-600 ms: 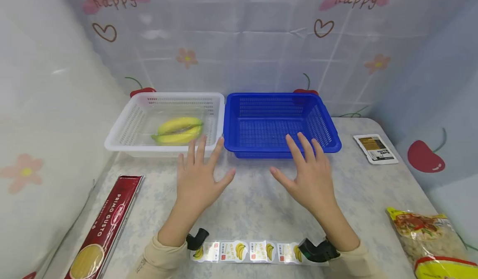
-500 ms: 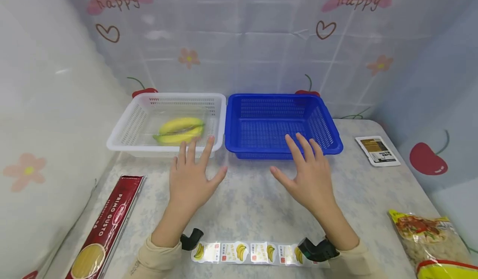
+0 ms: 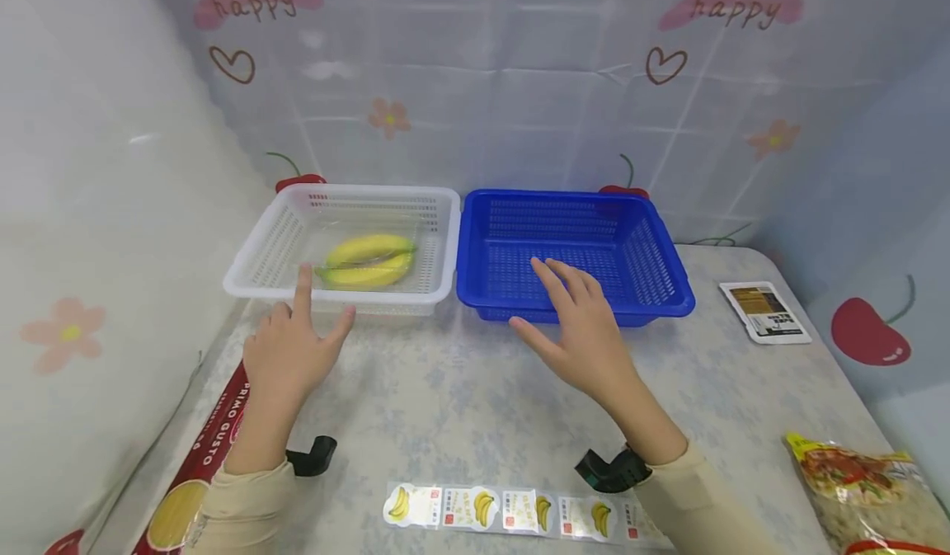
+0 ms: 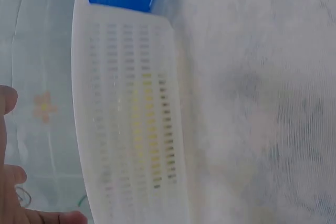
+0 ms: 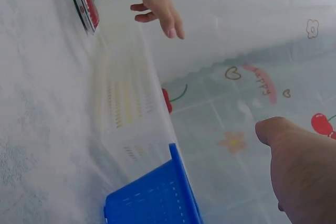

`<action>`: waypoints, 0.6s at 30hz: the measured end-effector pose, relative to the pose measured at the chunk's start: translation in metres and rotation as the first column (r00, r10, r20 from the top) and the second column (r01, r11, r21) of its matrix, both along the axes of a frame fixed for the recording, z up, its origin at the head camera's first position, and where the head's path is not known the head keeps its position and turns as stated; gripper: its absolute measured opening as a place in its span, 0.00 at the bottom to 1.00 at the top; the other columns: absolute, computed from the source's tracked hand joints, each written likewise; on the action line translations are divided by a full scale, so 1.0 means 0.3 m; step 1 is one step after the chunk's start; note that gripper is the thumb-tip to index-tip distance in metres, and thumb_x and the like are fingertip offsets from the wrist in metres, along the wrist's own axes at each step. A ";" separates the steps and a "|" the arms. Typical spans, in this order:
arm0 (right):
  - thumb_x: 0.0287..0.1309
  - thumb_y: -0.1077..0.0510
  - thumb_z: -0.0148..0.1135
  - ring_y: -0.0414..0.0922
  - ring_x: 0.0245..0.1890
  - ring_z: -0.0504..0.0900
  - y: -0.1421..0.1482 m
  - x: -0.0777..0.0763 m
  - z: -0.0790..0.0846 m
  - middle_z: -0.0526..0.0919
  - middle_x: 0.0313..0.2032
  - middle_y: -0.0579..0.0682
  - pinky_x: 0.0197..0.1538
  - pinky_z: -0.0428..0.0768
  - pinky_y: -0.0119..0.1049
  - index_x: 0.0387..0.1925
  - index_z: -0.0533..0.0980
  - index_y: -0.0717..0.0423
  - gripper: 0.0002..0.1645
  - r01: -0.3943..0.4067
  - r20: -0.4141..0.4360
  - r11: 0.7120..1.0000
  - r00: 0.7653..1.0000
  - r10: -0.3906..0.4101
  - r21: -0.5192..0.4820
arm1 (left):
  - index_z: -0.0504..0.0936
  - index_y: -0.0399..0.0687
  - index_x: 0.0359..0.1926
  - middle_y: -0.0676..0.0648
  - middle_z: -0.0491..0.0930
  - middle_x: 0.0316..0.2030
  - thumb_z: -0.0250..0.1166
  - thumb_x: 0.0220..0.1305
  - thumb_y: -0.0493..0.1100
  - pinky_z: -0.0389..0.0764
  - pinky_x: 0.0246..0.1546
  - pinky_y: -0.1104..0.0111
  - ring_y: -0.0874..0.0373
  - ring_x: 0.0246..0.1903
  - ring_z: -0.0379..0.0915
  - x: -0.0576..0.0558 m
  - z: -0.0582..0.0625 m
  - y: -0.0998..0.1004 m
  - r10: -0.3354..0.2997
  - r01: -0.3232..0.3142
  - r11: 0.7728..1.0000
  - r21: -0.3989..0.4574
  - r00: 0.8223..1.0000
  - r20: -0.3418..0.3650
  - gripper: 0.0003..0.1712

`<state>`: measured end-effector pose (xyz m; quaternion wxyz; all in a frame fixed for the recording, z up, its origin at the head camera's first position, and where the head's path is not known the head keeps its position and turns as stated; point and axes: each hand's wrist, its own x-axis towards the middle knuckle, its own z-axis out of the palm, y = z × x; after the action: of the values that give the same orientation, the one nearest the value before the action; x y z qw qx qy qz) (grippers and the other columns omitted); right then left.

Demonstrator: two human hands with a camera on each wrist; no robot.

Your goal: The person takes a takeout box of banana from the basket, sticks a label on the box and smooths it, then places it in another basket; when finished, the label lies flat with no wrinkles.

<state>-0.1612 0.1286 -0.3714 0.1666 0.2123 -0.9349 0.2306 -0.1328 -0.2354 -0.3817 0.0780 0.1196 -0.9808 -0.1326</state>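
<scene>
My left hand hovers in front of the white basket, index finger extended toward its left front rim and thumb held apart. Inside that basket lie two bananas in a clear wrapping. In the left wrist view their yellow shows through the slots of the basket's wall. My right hand, fingers spread and slightly bent, is over the front rim of the blue basket, which holds nothing. Neither hand grips anything. A red pasta packet lies partly hidden beneath my left forearm.
A strip of banana stickers lies along the table's near side. At right are a small flat white packet and, nearer, a clear-and-yellow food bag. A printed curtain stands close behind both baskets.
My left hand has moved left, from the white basket's right front to its left front, with its fingers less spread. My right hand has shifted slightly left. The head view has turned slightly.
</scene>
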 end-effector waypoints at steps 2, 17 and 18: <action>0.62 0.30 0.58 0.59 0.73 0.59 -0.025 -0.018 0.003 0.62 0.73 0.54 0.69 0.63 0.64 0.77 0.54 0.39 0.48 -0.026 0.041 0.999 0.999 0.026 -0.021 | 0.26 0.64 0.78 0.25 0.71 0.58 0.39 0.60 0.83 0.70 0.24 0.51 0.29 0.47 0.72 -0.011 0.001 -0.056 0.015 -0.018 0.998 0.058 0.999 0.050 0.58; 0.64 0.26 0.50 0.55 0.71 0.61 -0.302 -0.164 0.041 0.61 0.72 0.50 0.65 0.71 0.59 0.78 0.48 0.34 0.48 -0.135 0.253 0.980 0.952 0.169 -0.146 | 0.05 0.61 0.69 0.16 0.54 0.67 0.42 0.57 0.84 0.75 0.37 0.43 0.20 0.55 0.68 -0.104 -0.022 -0.288 0.029 -0.118 0.926 0.359 0.969 0.245 0.67; 0.63 0.25 0.50 0.55 0.71 0.62 -0.325 -0.174 0.046 0.62 0.72 0.51 0.65 0.71 0.58 0.78 0.48 0.35 0.49 -0.122 0.277 0.981 0.947 0.160 -0.149 | 0.04 0.61 0.69 0.15 0.54 0.67 0.42 0.57 0.85 0.75 0.39 0.41 0.20 0.56 0.67 -0.106 -0.024 -0.295 0.036 -0.131 0.923 0.361 0.965 0.258 0.68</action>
<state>-0.2135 0.0311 -0.3575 0.0253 0.2317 -0.9145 0.3308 -0.1647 -0.3238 -0.3888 -0.0631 0.1901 -0.9332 -0.2983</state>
